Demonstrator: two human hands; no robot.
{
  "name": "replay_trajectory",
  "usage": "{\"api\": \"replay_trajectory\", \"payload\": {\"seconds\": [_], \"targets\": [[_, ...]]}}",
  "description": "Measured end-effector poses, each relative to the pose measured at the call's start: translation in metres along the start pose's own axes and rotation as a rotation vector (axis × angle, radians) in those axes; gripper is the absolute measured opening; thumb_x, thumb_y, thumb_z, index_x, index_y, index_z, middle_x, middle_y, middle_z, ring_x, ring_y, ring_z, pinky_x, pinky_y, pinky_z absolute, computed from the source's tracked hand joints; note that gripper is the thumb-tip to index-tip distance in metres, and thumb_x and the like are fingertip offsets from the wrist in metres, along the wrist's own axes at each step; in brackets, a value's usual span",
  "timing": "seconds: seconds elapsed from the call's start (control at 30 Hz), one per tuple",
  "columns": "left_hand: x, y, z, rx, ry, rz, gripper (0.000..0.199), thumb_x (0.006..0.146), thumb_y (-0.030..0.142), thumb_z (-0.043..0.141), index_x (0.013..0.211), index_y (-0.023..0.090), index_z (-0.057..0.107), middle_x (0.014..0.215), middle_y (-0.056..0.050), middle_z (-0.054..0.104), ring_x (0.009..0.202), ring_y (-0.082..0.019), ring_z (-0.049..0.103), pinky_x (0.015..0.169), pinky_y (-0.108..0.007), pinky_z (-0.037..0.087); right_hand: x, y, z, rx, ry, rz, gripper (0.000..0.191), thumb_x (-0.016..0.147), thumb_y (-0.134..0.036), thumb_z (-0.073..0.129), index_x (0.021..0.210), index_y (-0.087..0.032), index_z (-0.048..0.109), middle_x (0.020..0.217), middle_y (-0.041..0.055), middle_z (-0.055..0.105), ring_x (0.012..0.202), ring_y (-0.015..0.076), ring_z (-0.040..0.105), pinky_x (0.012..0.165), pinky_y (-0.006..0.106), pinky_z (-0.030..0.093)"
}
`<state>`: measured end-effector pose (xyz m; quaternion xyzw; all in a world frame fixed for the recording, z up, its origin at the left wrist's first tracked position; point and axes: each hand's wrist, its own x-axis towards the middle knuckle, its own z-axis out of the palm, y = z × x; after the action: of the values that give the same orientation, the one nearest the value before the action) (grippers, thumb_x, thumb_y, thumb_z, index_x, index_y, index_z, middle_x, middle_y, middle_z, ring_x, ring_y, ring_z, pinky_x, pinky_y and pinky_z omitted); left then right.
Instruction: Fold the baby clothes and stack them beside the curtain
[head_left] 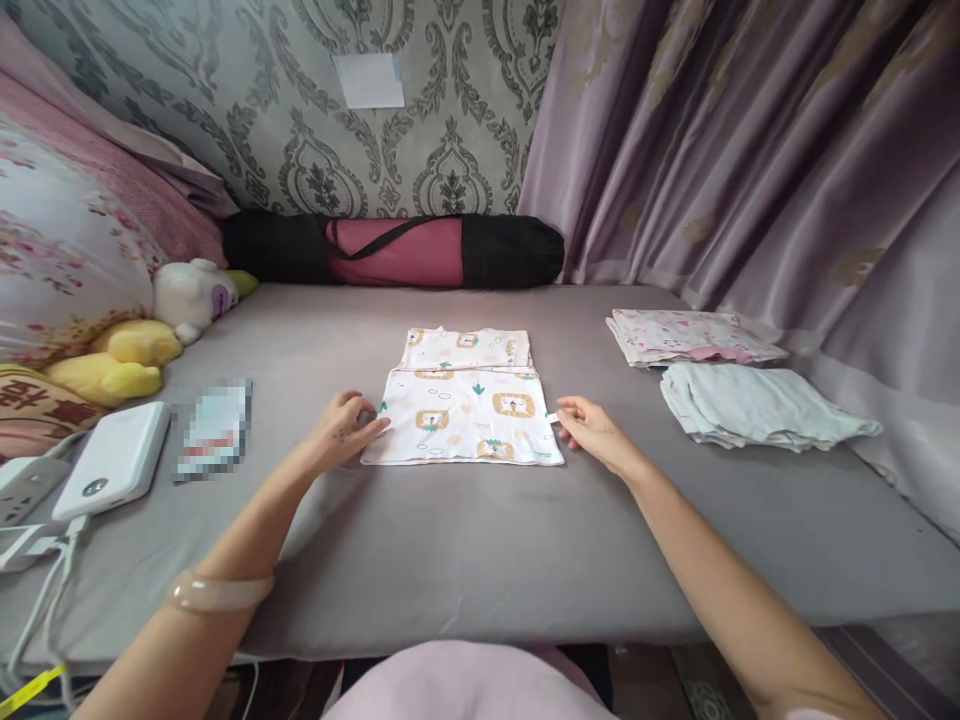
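A white cloth (pixel 472 410) printed with tan lion faces and green leaves lies flat on the grey sheet (pixel 480 540), its far part folded over in a band. At its left edge is my left hand (pixel 349 430), thumb and fingers apart, the fingertips touching the side of the cloth. On the opposite side my right hand (pixel 592 430) has its fingers pinched at the cloth's right edge, beside a small white tag (pixel 553 418).
Folded pink-print cloths (pixel 682 335) and pale green cloths (pixel 765 405) lie at the right. A black and maroon roll bag (pixel 397 250) runs along the wall. At the left are plush toys (pixel 195 295), a white power bank (pixel 116 460), cables and a blurred packet (pixel 215 430).
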<state>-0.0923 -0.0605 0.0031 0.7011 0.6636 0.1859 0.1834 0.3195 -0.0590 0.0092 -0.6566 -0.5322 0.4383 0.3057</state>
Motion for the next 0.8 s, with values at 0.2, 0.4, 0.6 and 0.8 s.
{"api": "replay_trajectory", "payload": {"seconds": [0.2,0.4,0.6,0.8], "targets": [[-0.033,0.002,0.01,0.08,0.055,-0.09,0.048,0.069,0.069,0.054,0.07,0.021,0.064,0.104,-0.012,0.061,0.103,-0.03,0.054,0.092,-0.042,0.046,-0.03,0.006,0.003,-0.313,0.003,-0.194,0.042,0.083,-0.032,0.06,0.123,-0.023,0.056,0.07,-0.0036,0.068,0.055,0.0119,0.059,0.054,0.022,0.044],[-0.041,0.018,0.005,-0.079,-0.011,-0.155,0.047,0.072,0.067,0.054,0.074,0.02,0.06,0.075,-0.005,0.061,0.073,-0.022,0.058,0.065,-0.032,0.047,-0.047,0.0,0.005,-0.287,-0.148,-0.316,0.033,0.082,-0.036,0.058,0.111,-0.022,0.067,0.061,-0.0051,0.059,0.049,0.011,0.052,0.048,0.022,0.04],[-0.049,0.03,-0.004,-0.27,-0.046,-0.029,0.047,0.084,0.055,0.047,0.117,0.024,0.058,0.061,0.006,0.051,0.057,-0.014,0.048,0.057,-0.025,0.04,-0.056,0.002,0.002,-0.456,-0.149,-0.463,0.04,0.078,-0.013,0.051,0.114,-0.022,0.064,0.074,-0.0027,0.06,0.056,0.0109,0.055,0.054,0.022,0.045],[-0.057,0.026,-0.008,-0.133,-0.084,0.171,0.043,0.079,0.032,0.049,0.12,0.023,0.059,0.096,-0.004,0.059,0.078,-0.018,0.057,0.07,-0.028,0.048,-0.055,-0.001,0.006,-0.762,0.066,-0.684,0.027,0.089,-0.013,0.045,0.103,-0.025,0.065,0.097,0.0048,0.064,0.079,0.0189,0.064,0.066,0.03,0.052]]}}
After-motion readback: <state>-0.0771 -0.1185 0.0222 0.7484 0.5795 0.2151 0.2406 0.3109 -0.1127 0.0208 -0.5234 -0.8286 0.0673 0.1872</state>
